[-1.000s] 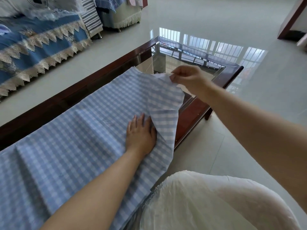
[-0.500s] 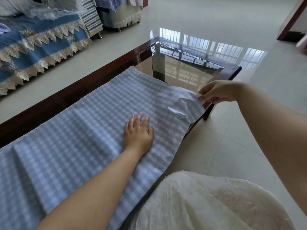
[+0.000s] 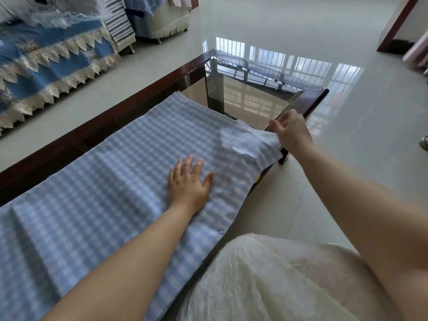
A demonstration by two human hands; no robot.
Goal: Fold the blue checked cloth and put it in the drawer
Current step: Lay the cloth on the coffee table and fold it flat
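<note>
While a white crinkled garment [image 3: 266, 281] fills the view at 6 o'clock, both bare forearms reach out over it toward the surface. The blue-and-white checked cotton cloth [image 3: 104, 181] lies spread on the dark wood-framed glass-topped surface [image 3: 315, 98], running from 8 o'clock up toward centre; its near edge hangs over the surface's near rim, and a soft ridge shows in it at approx. 9 o'clock.

Left hand [image 3: 188, 184], centre of view: palm down flat on the cloth, fingers straight w/ thumb spread, pressing the fabric. No grip there, just a flat press.

Right hand [image 3: 291, 132], at 2 o'clock from the left one, well apart from it: at the cloth's far right corner, at the near rim of the surface. Fingers curl at the rumpled corner, where the paler underside of the cloth is turned up. Looks like a pinch on the fabric edge, thumb hidden under the hand, so exact contact can't be confirmed.

Beyond the cloth, bare glass reflects window bars at 12–1 o'clock. Glossy pale tiled floor [image 3: 301, 31] surrounds the surface. At 10–11 o'clock, a sofa w/ blue cover and cream lace zigzag trim [image 3: 53, 59]; a striped grey-and-white textile [image 3: 118, 26] hangs beside it. A red-brown wooden frame [image 3: 398, 22] at 1 o'clock, far.
</note>
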